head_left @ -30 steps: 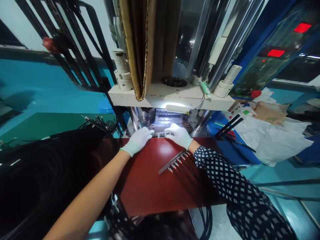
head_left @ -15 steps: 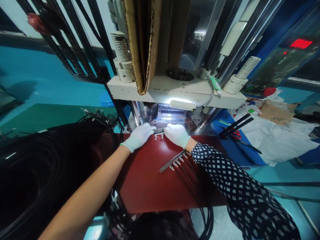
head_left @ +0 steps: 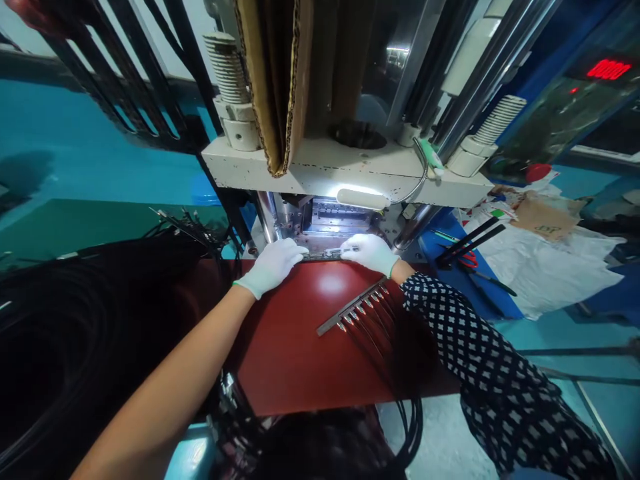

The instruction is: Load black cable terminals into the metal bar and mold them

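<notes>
My left hand point(head_left: 275, 267), in a white glove, grips the left end of a narrow dark metal bar point(head_left: 315, 256) at the press's front edge. At the bar's other end is my right hand point(head_left: 371, 253), also gloved, its fingers closed around a small pale grey piece point(head_left: 334, 253) that lies along the bar. The piece's exact shape is unclear. Below my right wrist, a second metal bar point(head_left: 345, 315) lies slanted on the reddish-brown board point(head_left: 290, 360), with several metal-tipped black cables point(head_left: 367, 337) set along it.
Ahead stands the press point(head_left: 350, 167), its lit mould point(head_left: 345, 217) under a small lamp point(head_left: 363, 199). Black cable coils point(head_left: 60, 347) fill the left side. To the right, a blue tray point(head_left: 470, 287) holds red-handled scissors point(head_left: 469, 260) beside white bags point(head_left: 545, 267).
My right hand has moved right along the bar. The pale pronged piece that hung below the bar now lies along it, by my right fingers. The view has shifted slightly.
</notes>
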A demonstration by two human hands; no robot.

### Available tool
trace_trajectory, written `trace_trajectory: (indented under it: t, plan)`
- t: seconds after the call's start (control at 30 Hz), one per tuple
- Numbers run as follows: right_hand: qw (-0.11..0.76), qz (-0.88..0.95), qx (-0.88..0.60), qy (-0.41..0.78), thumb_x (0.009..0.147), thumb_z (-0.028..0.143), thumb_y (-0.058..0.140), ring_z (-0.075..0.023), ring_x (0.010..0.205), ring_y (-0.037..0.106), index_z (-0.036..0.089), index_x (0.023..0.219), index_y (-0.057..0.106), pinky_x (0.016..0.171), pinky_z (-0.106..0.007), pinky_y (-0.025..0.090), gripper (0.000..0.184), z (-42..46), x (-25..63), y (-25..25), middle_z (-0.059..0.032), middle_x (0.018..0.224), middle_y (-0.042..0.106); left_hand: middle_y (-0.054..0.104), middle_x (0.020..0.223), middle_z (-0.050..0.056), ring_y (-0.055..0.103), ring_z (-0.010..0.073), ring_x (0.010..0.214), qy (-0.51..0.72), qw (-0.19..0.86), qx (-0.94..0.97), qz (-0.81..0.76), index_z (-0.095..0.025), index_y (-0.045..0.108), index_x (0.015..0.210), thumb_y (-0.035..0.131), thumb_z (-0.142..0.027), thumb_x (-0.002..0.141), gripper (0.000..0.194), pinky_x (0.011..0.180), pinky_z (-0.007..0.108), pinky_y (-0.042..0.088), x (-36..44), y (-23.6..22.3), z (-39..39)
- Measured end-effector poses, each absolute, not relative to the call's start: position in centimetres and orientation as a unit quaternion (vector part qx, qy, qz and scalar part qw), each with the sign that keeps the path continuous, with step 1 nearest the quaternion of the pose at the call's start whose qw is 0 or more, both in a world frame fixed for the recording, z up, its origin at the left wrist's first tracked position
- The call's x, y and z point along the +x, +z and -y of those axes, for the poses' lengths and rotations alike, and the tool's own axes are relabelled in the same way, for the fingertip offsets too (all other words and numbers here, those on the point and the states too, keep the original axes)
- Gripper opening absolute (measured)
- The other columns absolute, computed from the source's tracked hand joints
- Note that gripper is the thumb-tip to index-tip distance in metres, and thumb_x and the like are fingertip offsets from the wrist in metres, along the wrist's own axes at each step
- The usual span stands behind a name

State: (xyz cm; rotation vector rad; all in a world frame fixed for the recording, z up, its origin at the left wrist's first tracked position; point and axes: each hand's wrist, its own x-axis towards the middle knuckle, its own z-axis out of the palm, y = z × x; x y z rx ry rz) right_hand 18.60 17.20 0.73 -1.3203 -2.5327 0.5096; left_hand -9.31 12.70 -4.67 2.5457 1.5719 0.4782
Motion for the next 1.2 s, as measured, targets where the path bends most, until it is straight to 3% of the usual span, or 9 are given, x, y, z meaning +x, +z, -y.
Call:
trace_trajectory:
  t: [0.1,0.23,0.43,0.6,0.73,0.83,0.97,1.07,1.2]
  plan:
    - [0.111,0.860,-0.437,0.239,0.083,0.032,0.073,-0.0167,0.081,0.068,0.018,0.091,0.078,0.074,-0.025,0.050,0.017,-17.7,18.8,0.2,-0.0019,0.089,0.077,0.064,0.103,0.013,0.056,0.0317,0.100,0.146,0.011,0.831,-0.537,-0.019,0.072,0.114,0.039,-0.035,0.098,0.040,0.086,0.045,0.044,-8.5,-3.9,-12.1]
    - [0.148,0.831,-0.438,0.310,0.080,0.032,0.074,-0.0159,0.075,0.068,0.015,0.090,0.078,0.068,-0.024,0.049,0.019,-18.0,18.8,-0.5,-0.0020,0.082,0.077,0.065,0.106,0.012,0.055,0.0281,0.101,0.164,0.013,0.856,-0.490,-0.017,0.069,0.117,0.042,-0.037,0.098,0.038,0.090,0.042,0.043,-6.0,-2.9,-11.9]
    - [0.173,0.852,-0.418,0.263,0.082,0.030,0.073,-0.0152,0.080,0.066,0.016,0.085,0.079,0.073,-0.025,0.046,0.015,-17.8,18.9,-0.8,-0.0032,0.090,0.077,0.069,0.090,0.008,0.058,0.0218,0.086,0.211,0.119,0.831,-0.501,-0.015,0.075,0.090,0.057,-0.035,0.088,0.027,0.082,0.034,0.046,-3.6,-2.3,-13.4]
    - [0.167,0.849,-0.439,0.240,0.083,0.030,0.072,-0.0160,0.082,0.065,0.017,0.090,0.080,0.073,-0.025,0.044,0.016,-17.4,18.6,-0.8,-0.0035,0.092,0.076,0.071,0.084,0.007,0.061,0.0216,0.081,0.214,0.129,0.813,-0.526,-0.016,0.074,0.080,0.057,-0.030,0.083,0.023,0.078,0.034,0.048,-3.2,-2.3,-13.9]
    - [0.171,0.852,-0.441,0.225,0.085,0.031,0.070,-0.0181,0.088,0.065,0.017,0.089,0.080,0.079,-0.027,0.044,0.017,-17.0,18.4,-0.9,-0.0039,0.095,0.076,0.074,0.089,0.008,0.065,0.0242,0.090,0.238,0.111,0.792,-0.550,-0.015,0.077,0.082,0.053,-0.021,0.079,0.024,0.086,0.037,0.050,-3.1,-2.6,-13.3]
    - [0.176,0.858,-0.431,0.217,0.087,0.027,0.068,-0.0197,0.092,0.064,0.016,0.088,0.080,0.082,-0.028,0.044,0.016,-16.7,18.4,-0.9,-0.0040,0.096,0.076,0.077,0.093,0.006,0.068,0.0210,0.094,0.305,0.131,0.760,-0.559,-0.014,0.077,0.085,0.047,-0.014,0.078,0.030,0.094,0.035,0.051,-3.8,-2.7,-12.8]
    - [0.188,0.859,-0.431,0.201,0.088,0.027,0.067,-0.0194,0.091,0.063,0.016,0.090,0.080,0.084,-0.029,0.044,0.017,-16.2,18.4,-1.2,-0.0050,0.097,0.074,0.076,0.094,0.005,0.069,0.0184,0.096,0.364,0.186,0.755,-0.513,-0.015,0.074,0.083,0.047,-0.022,0.081,0.028,0.096,0.033,0.051,-5.2,-2.2,-11.8]
    - [0.194,0.862,-0.421,0.205,0.089,0.027,0.066,-0.0182,0.091,0.063,0.017,0.091,0.079,0.086,-0.029,0.044,0.017,-15.7,18.5,-1.0,-0.0041,0.095,0.073,0.074,0.098,0.006,0.066,0.0190,0.100,0.353,0.216,0.775,-0.477,-0.017,0.070,0.068,0.044,-0.026,0.084,0.031,0.096,0.033,0.050,-5.6,-1.6,-10.8]
    - [0.280,0.825,-0.414,0.263,0.090,0.030,0.062,-0.0184,0.097,0.064,0.016,0.097,0.077,0.091,-0.031,0.046,0.021,-13.5,20.3,1.2,-0.0049,0.101,0.073,0.072,0.099,0.007,0.065,0.0186,0.097,0.335,0.208,0.789,-0.471,-0.017,0.063,0.060,0.045,-0.026,0.085,0.032,0.093,0.033,0.050,-5.6,-1.7,-10.0]
